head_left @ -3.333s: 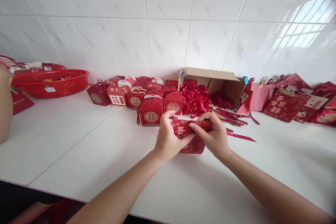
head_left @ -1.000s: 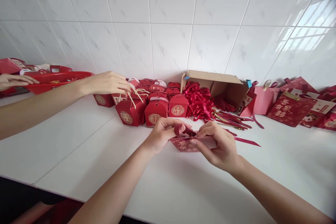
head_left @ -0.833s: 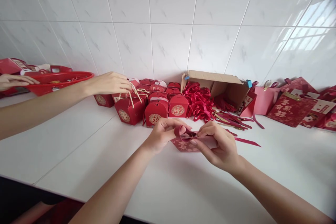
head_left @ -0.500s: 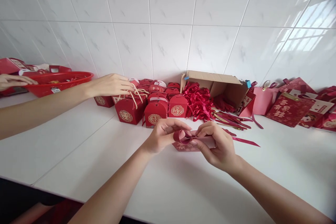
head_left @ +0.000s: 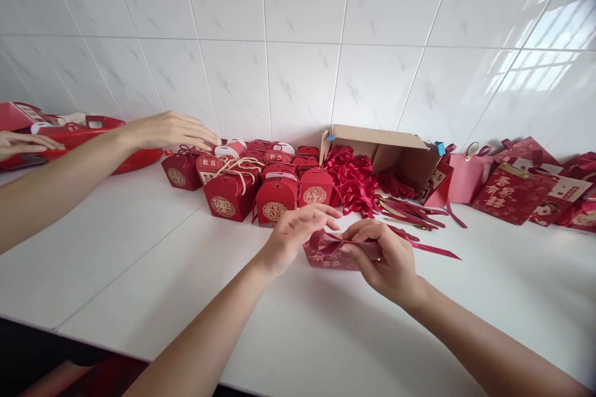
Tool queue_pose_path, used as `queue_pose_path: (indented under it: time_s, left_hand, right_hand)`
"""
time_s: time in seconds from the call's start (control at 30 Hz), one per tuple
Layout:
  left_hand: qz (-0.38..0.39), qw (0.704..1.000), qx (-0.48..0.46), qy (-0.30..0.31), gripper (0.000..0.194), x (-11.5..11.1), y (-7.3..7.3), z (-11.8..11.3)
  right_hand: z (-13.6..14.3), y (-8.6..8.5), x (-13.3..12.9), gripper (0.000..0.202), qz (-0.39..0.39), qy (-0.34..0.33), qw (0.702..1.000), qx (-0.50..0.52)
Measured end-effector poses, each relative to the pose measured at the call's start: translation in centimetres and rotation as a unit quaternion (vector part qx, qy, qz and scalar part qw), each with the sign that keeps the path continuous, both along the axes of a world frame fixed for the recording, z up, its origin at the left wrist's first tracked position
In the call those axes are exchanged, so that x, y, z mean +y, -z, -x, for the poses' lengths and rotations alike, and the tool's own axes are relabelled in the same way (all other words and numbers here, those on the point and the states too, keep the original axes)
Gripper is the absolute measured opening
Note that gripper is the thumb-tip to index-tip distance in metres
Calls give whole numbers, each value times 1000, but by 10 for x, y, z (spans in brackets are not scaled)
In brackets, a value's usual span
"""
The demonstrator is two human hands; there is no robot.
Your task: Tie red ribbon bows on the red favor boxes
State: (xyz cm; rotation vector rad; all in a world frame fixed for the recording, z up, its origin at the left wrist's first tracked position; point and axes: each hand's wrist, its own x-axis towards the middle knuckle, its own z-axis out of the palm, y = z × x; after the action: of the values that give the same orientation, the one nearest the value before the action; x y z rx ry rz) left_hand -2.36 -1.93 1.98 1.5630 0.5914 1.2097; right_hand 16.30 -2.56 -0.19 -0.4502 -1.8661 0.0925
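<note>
Right hand pinching the red bag by its top edge, left hand opposite, fingers loosely parted above the bag's other end, red boxes just beyond it, ribbon heap beyond both hands

One view, from the person's head, looks from above the near side of the white counter, forward and down across it to the cardboard box and the tiled wall behind the box. The left hand and right hand show close up, between camera and box; counter spreads to both sides of the box.
</note>
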Motion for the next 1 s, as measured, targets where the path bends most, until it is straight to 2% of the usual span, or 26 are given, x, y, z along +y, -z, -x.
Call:
queue_pose_path:
  time_s: [0.13,0.47,1.0]
  left_hand:
    - [-9,999,45,13,26,1,2,0]
    - [-6,998,49,29,22,2,5,2]
    - [-104,990,96,11,29,5,8,8]
  right_hand:
    - [1,-1,1,19,1,11,1000,8]
    - [1,2,2,19,-9,9,1000,10]
    - [2,3,2,17,-5,17,1000,12]
